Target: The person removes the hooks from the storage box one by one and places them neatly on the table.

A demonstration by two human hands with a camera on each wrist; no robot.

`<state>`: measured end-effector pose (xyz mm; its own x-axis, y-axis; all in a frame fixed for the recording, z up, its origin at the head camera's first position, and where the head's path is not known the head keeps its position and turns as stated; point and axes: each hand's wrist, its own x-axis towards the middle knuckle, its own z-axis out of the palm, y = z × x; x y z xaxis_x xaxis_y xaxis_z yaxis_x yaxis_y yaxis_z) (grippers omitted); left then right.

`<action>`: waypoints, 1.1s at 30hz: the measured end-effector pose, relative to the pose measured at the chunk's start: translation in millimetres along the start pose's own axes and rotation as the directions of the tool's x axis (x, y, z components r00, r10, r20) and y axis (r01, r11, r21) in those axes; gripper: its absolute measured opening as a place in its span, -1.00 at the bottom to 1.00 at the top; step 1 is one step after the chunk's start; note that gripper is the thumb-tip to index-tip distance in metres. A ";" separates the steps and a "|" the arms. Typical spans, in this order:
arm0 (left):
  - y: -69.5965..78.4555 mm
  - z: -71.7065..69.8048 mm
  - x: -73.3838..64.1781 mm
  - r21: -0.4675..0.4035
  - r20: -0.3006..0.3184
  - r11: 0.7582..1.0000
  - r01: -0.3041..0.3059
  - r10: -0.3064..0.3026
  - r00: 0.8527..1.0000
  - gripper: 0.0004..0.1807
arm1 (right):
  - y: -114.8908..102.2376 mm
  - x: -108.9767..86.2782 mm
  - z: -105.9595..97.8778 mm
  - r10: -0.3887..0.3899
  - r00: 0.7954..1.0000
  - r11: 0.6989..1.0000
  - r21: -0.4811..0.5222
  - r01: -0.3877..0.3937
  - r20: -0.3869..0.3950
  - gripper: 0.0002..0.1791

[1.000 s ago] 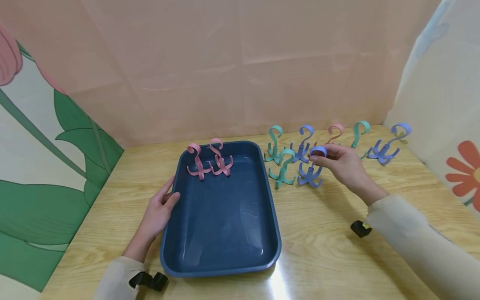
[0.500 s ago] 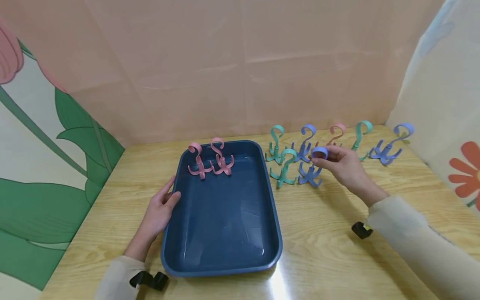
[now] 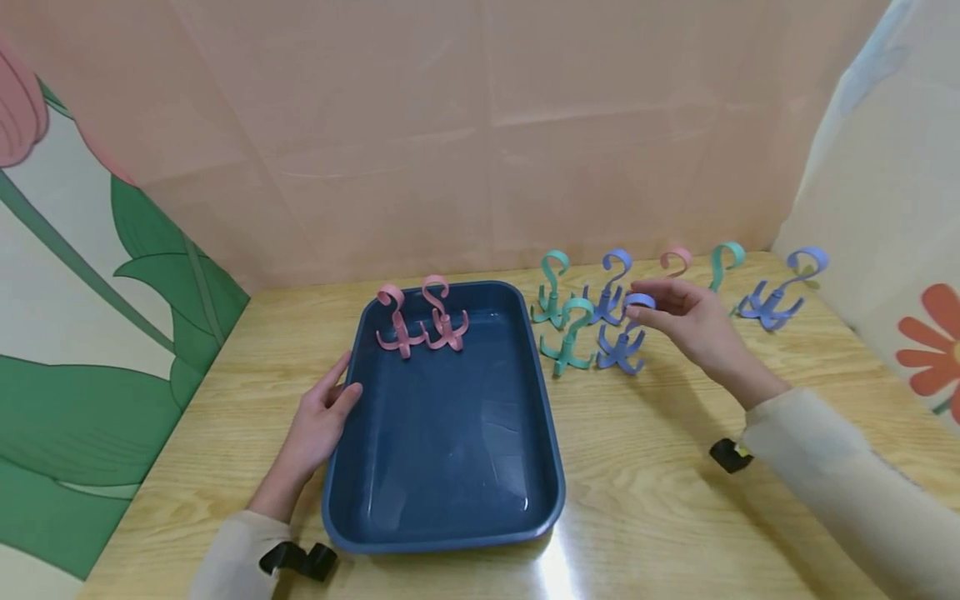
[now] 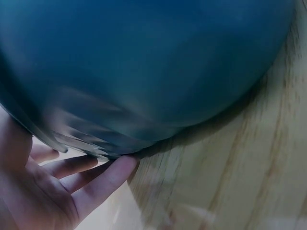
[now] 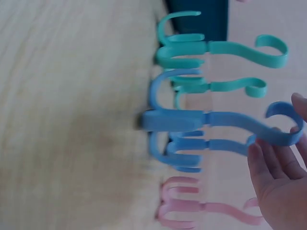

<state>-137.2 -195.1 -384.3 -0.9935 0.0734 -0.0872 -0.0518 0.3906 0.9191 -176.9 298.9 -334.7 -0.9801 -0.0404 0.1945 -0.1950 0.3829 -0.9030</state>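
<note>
My left hand (image 3: 315,429) holds the left rim of a deep blue tray (image 3: 557,467), thumb over the edge and fingers along the outer wall (image 4: 158,72). Two pink multi-prong hanger hooks (image 3: 401,333) stand inside it at the far left. Over the table, my right hand (image 3: 697,329) surrounds the curled top of a blue hanger hook (image 3: 619,350), which stands upright on its prongs. In the right wrist view, thumb and fingers are spread around that blue hook's curl (image 5: 283,136), with a gap at the thumb. A green hanger hook (image 3: 567,346) stands just left of it.
Behind stand another green hook (image 3: 551,304), a blue hook (image 3: 604,300), a pink hook (image 3: 677,260) partly covered by my right hand, and a third green hook (image 3: 723,258). A blue hook (image 3: 772,308) stands farthest right. A peach sheet (image 3: 480,167) borders the table's back.
My right hand has shifted slightly right and its fingers have spread from the blue hook's curl. The hook stays standing in place. My left hand and the tray have not moved.
</note>
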 end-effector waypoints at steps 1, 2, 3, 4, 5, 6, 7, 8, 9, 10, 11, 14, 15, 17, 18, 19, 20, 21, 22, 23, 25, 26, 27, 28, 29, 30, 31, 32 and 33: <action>-0.1 -0.1 0.2 0.000 0.000 1.000 0.000 0.000 1.000 -0.37 | -3.3 0.6 -0.8 -0.010 1.000 1.000 0.007 0.010 -0.001 -0.51; 0.0 -0.2 0.3 -0.003 0.002 1.000 -0.001 0.001 1.000 -0.37 | -6.9 1.2 -1.7 -0.016 1.000 1.000 0.008 0.016 0.001 -0.51; 0.1 -0.4 0.2 -0.006 0.001 1.000 -0.004 0.004 1.000 -0.37 | -11.2 1.7 -1.9 -0.024 1.000 1.000 0.009 0.024 -0.002 -0.50; 0.4 -0.6 0.3 -0.006 0.001 1.000 -0.004 0.004 1.000 -0.37 | -15.9 2.1 -2.0 -0.031 1.000 1.000 0.006 0.031 -0.004 -0.49; 0.8 -0.8 0.2 -0.007 0.001 1.000 -0.004 0.004 1.000 -0.37 | -20.5 2.4 -2.1 -0.034 0.999 0.999 0.001 0.034 -0.003 -0.48; 0.9 -1.1 0.1 -0.007 0.002 1.000 -0.005 0.005 1.000 -0.37 | -25.1 2.7 -1.8 -0.038 0.999 0.999 -0.006 0.038 -0.002 -0.48; 1.3 -1.3 0.0 -0.007 0.002 1.000 -0.003 0.003 1.000 -0.37 | -30.0 2.9 -1.0 -0.042 0.999 0.999 -0.010 0.042 -0.002 -0.47; 1.9 -1.4 -0.2 -0.007 0.002 1.000 -0.003 0.003 1.000 -0.37 | -35.0 3.1 0.1 -0.043 0.999 0.999 -0.015 0.043 -0.001 -0.46; 2.3 -1.4 -0.4 -0.004 0.001 1.000 -0.001 0.001 1.000 -0.37 | -40.1 3.3 1.8 -0.045 0.999 0.999 -0.016 0.045 -0.002 -0.46; 2.8 -1.5 -0.4 -0.002 0.002 1.000 0.002 -0.002 1.000 -0.37 | -45.1 3.4 3.7 -0.046 0.999 0.999 -0.009 0.046 0.000 -0.46; 3.1 -1.6 -0.7 -0.002 0.003 1.000 0.002 -0.002 1.000 -0.37 | -49.7 4.0 6.2 -0.053 0.999 0.999 0.006 0.053 0.002 -0.46; 3.7 -1.7 -0.8 -0.002 0.001 1.000 -0.002 0.002 1.000 -0.37 | -63.0 7.1 16.1 -0.092 0.996 0.994 0.051 0.092 0.006 -0.46; 3.7 -1.8 -1.1 -0.003 0.000 1.000 -0.005 0.005 1.000 -0.37 | -66.9 8.9 20.2 -0.114 0.993 0.991 0.068 0.113 0.006 -0.46; 3.2 -2.0 -1.3 -0.002 -0.002 1.000 -0.007 0.007 1.000 -0.37 | -74.7 12.8 29.3 -0.159 0.987 0.983 0.094 0.157 0.010 -0.47; 3.0 -2.0 -1.4 -0.002 -0.004 1.000 -0.007 0.007 1.000 -0.37 | -78.4 14.7 34.3 -0.177 0.984 0.979 0.101 0.175 0.016 -0.48; 2.8 -1.9 -1.7 0.000 -0.004 1.000 -0.005 0.005 1.000 -0.37 | -82.2 16.5 39.5 -0.189 0.982 0.976 0.111 0.186 0.022 -0.48; 2.7 -1.7 -1.9 0.000 -0.002 1.000 -0.003 0.003 1.000 -0.37 | -85.5 18.5 44.8 -0.203 0.979 0.972 0.126 0.199 0.026 -0.48; 2.8 -1.5 -2.1 -0.003 -0.001 1.000 -0.002 0.002 1.000 -0.36 | -89.0 19.9 50.2 -0.210 0.977 0.970 0.132 0.204 0.032 -0.49; 2.8 -1.3 -2.1 -0.004 0.000 1.000 0.000 0.000 1.000 -0.36 | -92.3 21.0 55.5 -0.212 0.977 0.969 0.140 0.204 0.039 -0.49; 2.8 -1.2 -2.0 -0.006 0.002 1.000 0.000 0.000 1.000 -0.37 | -95.0 22.4 61.1 -0.217 0.975 0.967 0.146 0.208 0.047 -0.49; 3.2 -0.8 -2.1 -0.013 0.003 1.000 -0.003 0.003 1.000 -0.37 | -99.8 25.2 72.3 -0.230 0.971 0.963 0.155 0.219 0.060 -0.50; 3.5 -0.7 -2.2 -0.017 0.002 1.000 -0.006 0.006 1.000 -0.37 | -102.4 26.6 78.1 -0.239 0.969 0.961 0.155 0.227 0.067 -0.49; 3.7 -0.6 -2.3 -0.017 0.001 1.000 -0.010 0.010 1.000 -0.37 | -104.5 28.0 83.8 -0.244 0.967 0.960 0.159 0.230 0.074 -0.49; 3.7 -0.7 -2.2 -0.020 0.000 1.000 -0.012 0.012 1.000 -0.37 | -106.1 29.7 89.5 -0.251 0.965 0.958 0.165 0.235 0.082 -0.50; 3.8 -0.7 -2.2 -0.022 -0.001 1.000 -0.015 0.015 1.000 -0.37 | -107.5 31.2 95.2 -0.253 0.963 0.957 0.169 0.236 0.089 -0.50; 3.8 -0.7 -2.1 -0.023 0.000 1.000 -0.016 0.016 1.000 -0.37 | -109.1 32.3 100.8 -0.253 0.962 0.957 0.174 0.234 0.098 -0.51; 3.9 -0.7 -2.3 -0.027 0.000 0.999 -0.018 0.018 1.000 -0.37 | -110.4 33.5 106.3 -0.254 0.962 0.955 0.186 0.231 0.106 -0.51; 4.0 -0.6 -2.3 -0.027 0.001 0.999 -0.019 0.019 1.000 -0.37 | -111.8 34.4 111.5 -0.254 0.961 0.953 0.198 0.229 0.111 -0.51; 3.8 -0.7 -2.3 -0.028 0.003 0.999 -0.020 0.020 1.000 -0.37 | -112.6 35.3 116.5 -0.250 0.961 0.952 0.209 0.223 0.116 -0.52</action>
<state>-135.2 -194.4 -380.3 -0.9940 0.0845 -0.0698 -0.0345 0.3630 0.9312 -193.9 146.9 -270.8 -0.8977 -0.2413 0.3686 -0.4120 0.1630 -0.8965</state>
